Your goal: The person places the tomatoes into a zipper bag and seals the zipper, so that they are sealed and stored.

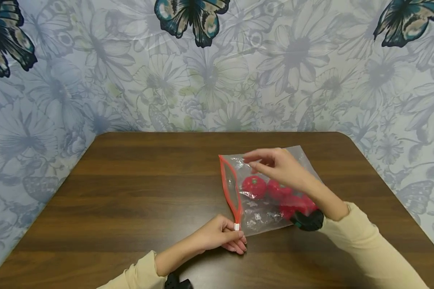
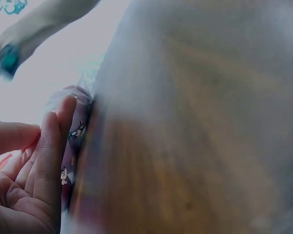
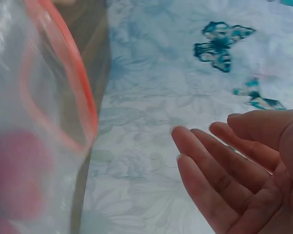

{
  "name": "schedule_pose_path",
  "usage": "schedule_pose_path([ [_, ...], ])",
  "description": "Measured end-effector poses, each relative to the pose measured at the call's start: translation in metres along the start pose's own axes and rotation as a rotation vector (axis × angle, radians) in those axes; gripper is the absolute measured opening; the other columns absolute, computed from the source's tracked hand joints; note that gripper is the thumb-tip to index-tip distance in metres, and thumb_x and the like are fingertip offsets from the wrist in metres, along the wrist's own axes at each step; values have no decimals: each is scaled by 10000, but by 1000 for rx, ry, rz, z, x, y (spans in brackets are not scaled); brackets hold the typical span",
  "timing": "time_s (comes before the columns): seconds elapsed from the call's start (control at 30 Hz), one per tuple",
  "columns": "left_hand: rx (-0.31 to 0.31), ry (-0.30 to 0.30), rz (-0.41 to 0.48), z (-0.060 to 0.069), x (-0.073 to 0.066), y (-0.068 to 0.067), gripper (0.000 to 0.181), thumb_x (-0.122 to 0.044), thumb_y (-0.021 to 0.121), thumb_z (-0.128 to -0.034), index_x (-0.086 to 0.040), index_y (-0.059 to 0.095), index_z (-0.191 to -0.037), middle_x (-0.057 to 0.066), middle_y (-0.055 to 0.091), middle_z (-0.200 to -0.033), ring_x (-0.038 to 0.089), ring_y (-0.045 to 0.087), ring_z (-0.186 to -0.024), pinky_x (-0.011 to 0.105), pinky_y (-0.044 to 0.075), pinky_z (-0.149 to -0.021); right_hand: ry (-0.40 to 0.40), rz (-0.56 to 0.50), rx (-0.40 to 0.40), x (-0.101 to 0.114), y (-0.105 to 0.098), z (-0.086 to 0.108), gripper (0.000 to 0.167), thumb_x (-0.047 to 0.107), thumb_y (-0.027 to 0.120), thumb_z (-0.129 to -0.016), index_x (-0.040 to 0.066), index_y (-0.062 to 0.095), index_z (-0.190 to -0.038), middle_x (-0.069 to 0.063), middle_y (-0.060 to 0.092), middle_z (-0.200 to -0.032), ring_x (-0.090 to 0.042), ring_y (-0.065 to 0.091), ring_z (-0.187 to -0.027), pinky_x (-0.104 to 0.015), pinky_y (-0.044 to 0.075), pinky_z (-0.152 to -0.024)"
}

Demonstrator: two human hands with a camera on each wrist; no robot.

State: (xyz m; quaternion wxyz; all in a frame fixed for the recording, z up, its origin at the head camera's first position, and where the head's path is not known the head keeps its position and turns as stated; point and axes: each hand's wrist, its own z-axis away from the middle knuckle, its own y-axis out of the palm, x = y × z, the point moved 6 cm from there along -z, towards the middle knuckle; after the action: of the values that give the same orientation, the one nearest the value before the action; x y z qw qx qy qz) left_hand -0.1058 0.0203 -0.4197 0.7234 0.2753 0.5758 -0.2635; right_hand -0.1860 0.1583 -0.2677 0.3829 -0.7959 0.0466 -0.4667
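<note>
A clear zip bag with an orange-red zip edge lies on the table, its mouth parted toward the left. Inside are several round red vegetables with green tops; tomatoes or peppers, I cannot tell which. My left hand pinches the near corner of the bag's mouth between thumb and fingers, right by the white slider. Over the bag hovers my right hand, fingers loosely bent and holding nothing. In the right wrist view the zip edge stands apart from that hand.
The brown wooden table stretches out to the left of the bag and behind it. A flowered cloth with butterflies hangs behind the table. Each wrist wears a dark device.
</note>
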Motion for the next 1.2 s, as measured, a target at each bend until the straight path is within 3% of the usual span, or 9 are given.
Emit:
schedule_pose_path([
  [0.13, -7, 0, 11, 6, 0, 2, 218, -56, 559, -936, 119, 671, -868, 200, 676, -775, 250, 683, -724, 226, 530, -587, -18, 62, 84, -6, -1, -53, 241, 56, 598, -915, 17, 651, -1148, -66, 676, -1023, -175, 649, -864, -322, 514, -694],
  [0.3, -19, 13, 32, 9, 3, 3, 228, -60, 554, -941, 126, 666, -873, 205, 676, -785, 276, 681, -736, 221, 528, -584, 40, 142, 209, -41, 26, -107, 293, 103, 570, -938, -28, 603, -1199, -133, 642, -1111, -262, 596, -1031, -377, 472, -856],
  [0.47, -12, 19, 65, 10, 6, 3, 241, -66, 554, -943, 141, 660, -881, 235, 668, -798, 280, 680, -741, 221, 528, -587, 200, 176, 425, -88, 63, -126, 414, 176, 503, -979, -86, 482, -1300, -197, 529, -1272, -312, 495, -1163, -396, 408, -944],
  [0.6, -7, 12, 60, 12, 8, 1, 245, -79, 557, -944, 134, 663, -886, 231, 669, -804, 270, 681, -742, 216, 526, -583, 229, 155, 509, -101, 79, -128, 322, 158, 520, -969, -71, 591, -1185, -156, 607, -1140, -248, 559, -1026, -346, 455, -854],
  [0.7, -24, 1, 44, 16, 7, -4, 241, -87, 561, -942, 121, 670, -887, 211, 676, -803, 258, 682, -740, 226, 530, -588, 184, 133, 497, -97, 79, -132, 199, 139, 575, -940, -23, 686, -976, -75, 663, -890, -174, 577, -802, -295, 469, -710],
  [0.8, -47, 2, 23, 22, 4, -10, 238, -88, 562, -942, 114, 675, -886, 194, 680, -800, 248, 683, -733, 247, 536, -599, 166, 93, 467, -90, 68, -132, 173, 142, 606, -925, 15, 695, -846, -27, 648, -761, -140, 514, -680, -277, 429, -630],
  [1.0, -133, 21, -19, 38, -4, -35, 252, -90, 556, -945, 136, 666, -929, 201, 680, -827, 250, 683, -742, 273, 541, -624, 195, -31, 375, -75, 34, -121, 199, 168, 599, -933, 21, 692, -837, -54, 643, -863, -149, 494, -795, -321, 431, -731],
  [1.2, -227, 64, -75, 59, -15, -70, 252, -61, 550, -944, 171, 632, -999, 255, 660, -901, 321, 670, -799, 328, 542, -684, 164, 28, 191, -61, -11, -106, 224, 215, 602, -933, 42, 707, -837, -60, 660, -833, -173, 547, -788, -353, 452, -731],
])
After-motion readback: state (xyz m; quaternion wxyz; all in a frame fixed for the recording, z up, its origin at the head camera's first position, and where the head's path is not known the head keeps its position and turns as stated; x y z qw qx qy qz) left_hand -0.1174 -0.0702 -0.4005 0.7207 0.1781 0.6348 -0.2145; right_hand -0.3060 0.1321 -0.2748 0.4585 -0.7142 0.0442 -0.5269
